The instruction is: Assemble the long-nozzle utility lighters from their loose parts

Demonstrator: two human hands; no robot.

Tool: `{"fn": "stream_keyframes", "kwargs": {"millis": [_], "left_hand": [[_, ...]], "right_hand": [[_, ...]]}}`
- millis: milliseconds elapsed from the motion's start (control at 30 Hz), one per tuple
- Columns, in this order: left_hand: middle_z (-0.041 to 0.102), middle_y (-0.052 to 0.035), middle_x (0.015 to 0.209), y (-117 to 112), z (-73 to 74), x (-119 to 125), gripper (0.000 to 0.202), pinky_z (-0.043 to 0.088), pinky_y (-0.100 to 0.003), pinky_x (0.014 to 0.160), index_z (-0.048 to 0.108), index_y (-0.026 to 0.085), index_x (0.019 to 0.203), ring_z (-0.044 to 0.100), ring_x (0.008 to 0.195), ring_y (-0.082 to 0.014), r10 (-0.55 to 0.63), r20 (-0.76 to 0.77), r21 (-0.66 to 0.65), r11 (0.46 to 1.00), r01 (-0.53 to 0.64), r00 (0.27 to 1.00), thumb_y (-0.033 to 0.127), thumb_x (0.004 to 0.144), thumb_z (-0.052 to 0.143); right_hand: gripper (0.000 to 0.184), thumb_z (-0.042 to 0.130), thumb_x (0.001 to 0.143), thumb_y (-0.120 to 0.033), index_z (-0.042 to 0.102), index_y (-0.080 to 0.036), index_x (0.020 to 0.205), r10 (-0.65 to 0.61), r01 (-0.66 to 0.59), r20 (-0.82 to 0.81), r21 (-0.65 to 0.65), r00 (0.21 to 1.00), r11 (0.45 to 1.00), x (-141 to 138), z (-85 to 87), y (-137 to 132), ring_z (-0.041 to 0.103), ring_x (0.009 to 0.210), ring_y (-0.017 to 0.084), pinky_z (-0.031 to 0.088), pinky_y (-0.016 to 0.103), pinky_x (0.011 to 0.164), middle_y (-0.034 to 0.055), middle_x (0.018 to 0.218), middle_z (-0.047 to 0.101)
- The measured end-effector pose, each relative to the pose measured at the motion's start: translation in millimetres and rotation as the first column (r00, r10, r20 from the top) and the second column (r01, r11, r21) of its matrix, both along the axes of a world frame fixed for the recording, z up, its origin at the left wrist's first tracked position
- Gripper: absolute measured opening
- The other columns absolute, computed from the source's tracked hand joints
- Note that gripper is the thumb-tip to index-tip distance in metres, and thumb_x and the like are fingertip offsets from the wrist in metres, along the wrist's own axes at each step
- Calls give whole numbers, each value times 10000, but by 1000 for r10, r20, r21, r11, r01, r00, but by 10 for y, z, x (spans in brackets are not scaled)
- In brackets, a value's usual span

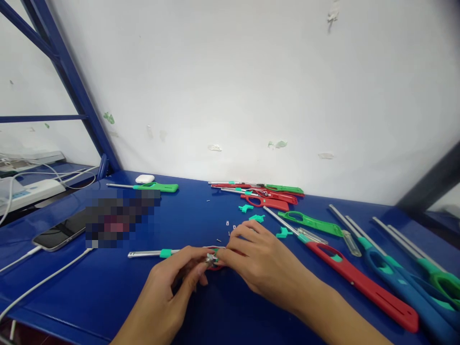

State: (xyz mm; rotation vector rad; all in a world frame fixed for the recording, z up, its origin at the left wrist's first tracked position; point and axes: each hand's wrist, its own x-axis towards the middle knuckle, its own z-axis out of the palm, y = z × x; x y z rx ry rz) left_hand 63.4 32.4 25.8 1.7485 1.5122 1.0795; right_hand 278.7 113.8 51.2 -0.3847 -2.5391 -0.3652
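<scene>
Both my hands meet over the blue table [201,211] near its front middle. My left hand [171,282] and my right hand [251,256] pinch a long gas lighter [151,253] at its red handle end. Its silver tube with a teal collar points left. A small metal part shows between my fingertips; most of the red handle is hidden under them. Tiny loose parts and teal triggers [257,218] lie just beyond my right hand.
More lighters lie around: a red one [362,282], blue and green ones [406,273] at right, a red and green pile [268,194] at the back, a green one [154,187] by a white earbud case [144,178]. A phone [59,234] with white cable lies left.
</scene>
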Motion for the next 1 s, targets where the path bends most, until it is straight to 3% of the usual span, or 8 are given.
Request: {"fn": "stream_keyframes", "kwargs": {"millis": [233,500,667,833,1000], "left_hand": [[735,3,824,13,-23,6,303,523,-227,627,746,278,1186,661,685,-151,4,65,6,1000,-4,998,446,1053,531],[768,-7,865,-10,-21,14,292,559,-226,630,755,276,1201,700,699,-154,-8,82,30,1000,6,997,405,1053,538],[811,-4,1034,-4,-51,-18,332,609,-247,839,705,327,1331,775,890,-174,49,94,68,996,-55,994,403,1030,586],[795,-31,1159,-44,-2,-32,211,604,-281,947,772,286,1107,763,1061,-223,130,87,108,984,-139,988,411,979,660],[798,-13,1157,-74,31,-27,162,601,-267,961,753,285,1050,761,1085,-218,179,108,122,974,-192,978,391,933,722]], "right_hand": [[145,577,981,-91,693,-173,951,-25,28,50,-69,998,997,-15,29,-51,597,884,228,441,376,887,50,866,704],[167,555,1027,-126,711,-183,1019,-33,38,45,-112,998,993,-5,17,-39,615,911,240,442,393,905,55,882,718],[268,542,1086,-344,712,-180,959,-58,60,17,-191,998,980,-1,7,-50,630,925,241,425,421,947,56,912,736],[296,565,1075,-408,724,-176,984,-53,51,-6,-197,999,979,-14,4,-67,632,920,244,418,424,942,51,923,741],[319,650,1017,-498,721,-199,1102,-59,51,-25,-250,998,967,-64,2,-127,639,923,246,407,427,931,32,952,751]]}}
